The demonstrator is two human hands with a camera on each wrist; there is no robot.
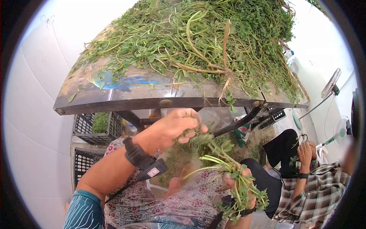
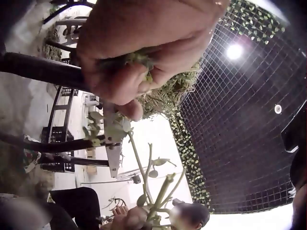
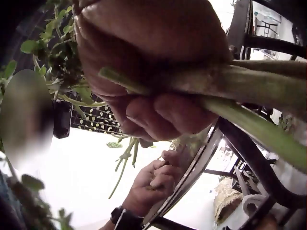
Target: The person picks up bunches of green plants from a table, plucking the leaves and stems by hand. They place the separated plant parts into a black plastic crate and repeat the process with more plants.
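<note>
In the head view my left hand [image 1: 177, 128] is raised just below the table's front edge, fingers curled round a small leafy sprig. The left wrist view shows bits of this green sprig [image 2: 139, 58] inside the curled fingers. Lower and to the right, my right hand [image 1: 228, 180] grips a bunch of leafy stems [image 1: 238, 185], leaves hanging below the hand. Thick cut stems [image 3: 268, 129] run out of that fist in the right wrist view. Between the hands, blurred greenery spans part of the gap.
A large heap of greens [image 1: 152, 49] covers much of the wooden table [image 1: 126, 102]; a rooted branching plant [image 1: 225, 70] lies at its front. Black crates [image 1: 81, 128] stand below left. Another person in a checked shirt [image 1: 316, 194] sits at right, handling a sprig.
</note>
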